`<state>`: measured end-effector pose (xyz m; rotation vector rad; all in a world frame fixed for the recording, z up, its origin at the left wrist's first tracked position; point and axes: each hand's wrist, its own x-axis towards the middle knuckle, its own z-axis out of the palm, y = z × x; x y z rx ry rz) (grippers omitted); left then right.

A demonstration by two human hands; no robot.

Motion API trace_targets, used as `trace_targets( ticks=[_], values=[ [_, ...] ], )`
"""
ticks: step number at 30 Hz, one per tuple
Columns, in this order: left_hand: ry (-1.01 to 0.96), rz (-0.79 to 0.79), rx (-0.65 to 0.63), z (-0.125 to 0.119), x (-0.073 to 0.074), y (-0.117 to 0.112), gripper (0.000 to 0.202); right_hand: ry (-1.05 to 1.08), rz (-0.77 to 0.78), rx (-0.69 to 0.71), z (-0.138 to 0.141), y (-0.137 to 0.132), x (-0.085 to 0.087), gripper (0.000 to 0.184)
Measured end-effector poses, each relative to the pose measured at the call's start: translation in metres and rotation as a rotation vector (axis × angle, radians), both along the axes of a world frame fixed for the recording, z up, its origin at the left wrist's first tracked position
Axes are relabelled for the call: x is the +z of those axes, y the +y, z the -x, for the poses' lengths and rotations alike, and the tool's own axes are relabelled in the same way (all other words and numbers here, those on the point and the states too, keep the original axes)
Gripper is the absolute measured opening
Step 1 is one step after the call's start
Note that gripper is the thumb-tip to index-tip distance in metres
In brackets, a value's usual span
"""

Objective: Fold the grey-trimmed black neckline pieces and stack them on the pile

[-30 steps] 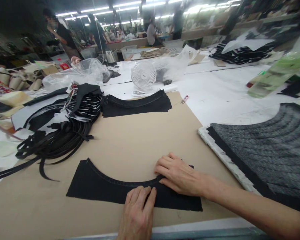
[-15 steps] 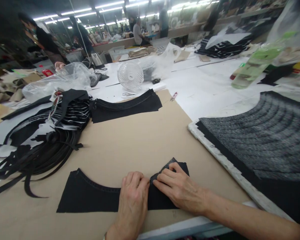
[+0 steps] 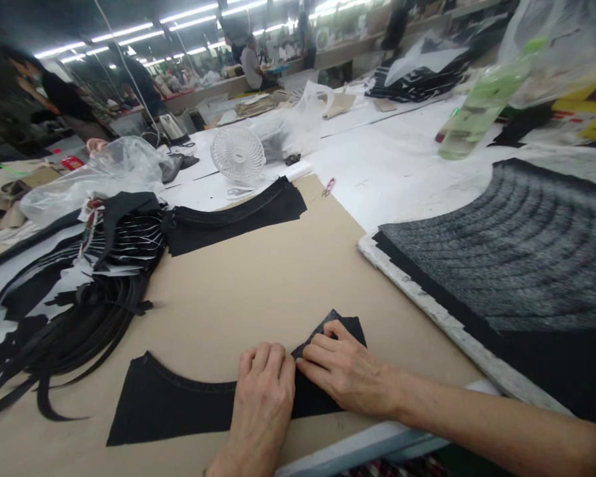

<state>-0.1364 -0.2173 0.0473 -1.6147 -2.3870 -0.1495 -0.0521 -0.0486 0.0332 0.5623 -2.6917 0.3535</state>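
one black fabric piece [image 3: 173,411] is laid on a brown sheet [image 3: 258,278] just before the person, its long axis run from left to right and tipped slightly upward at the right. its scooped edge is turned away from the person, its straight edge toward them. the middle is covered by the left hand [image 3: 264,391], which is set down with fingers bent and close together; whether cloth is gripped by it cannot be told. near the right end, a turned-up flap [image 3: 328,322] is pinched by the thumb and fingers of the right hand [image 3: 340,371]. a second black piece [image 3: 238,222] is set farther back, well apart. the left side is taken up by a heap of black strips [image 3: 99,324], the right by a white-edged board [image 3: 427,305] on which dark streaked cloth [image 3: 501,252] is spread. farther off, a white fan [image 3: 238,154] and red-handled snips [image 3: 328,187] are seen. the piece is matt and plain, marked along its scoop by a narrow ridged band.
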Motion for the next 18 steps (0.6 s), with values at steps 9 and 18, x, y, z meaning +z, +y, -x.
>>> trace_targets(
  ticks=[9, 18],
  values=[
    [0.128, 0.138, -0.033, -0.001, -0.002, 0.006, 0.018, 0.019, -0.001, 0.006, 0.0, 0.0, -0.002, 0.025],
    [-0.022, 0.08, 0.081, -0.005, -0.007, -0.005, 0.02, -0.006, -0.008, 0.005, -0.002, 0.001, -0.001, 0.019]
  ],
)
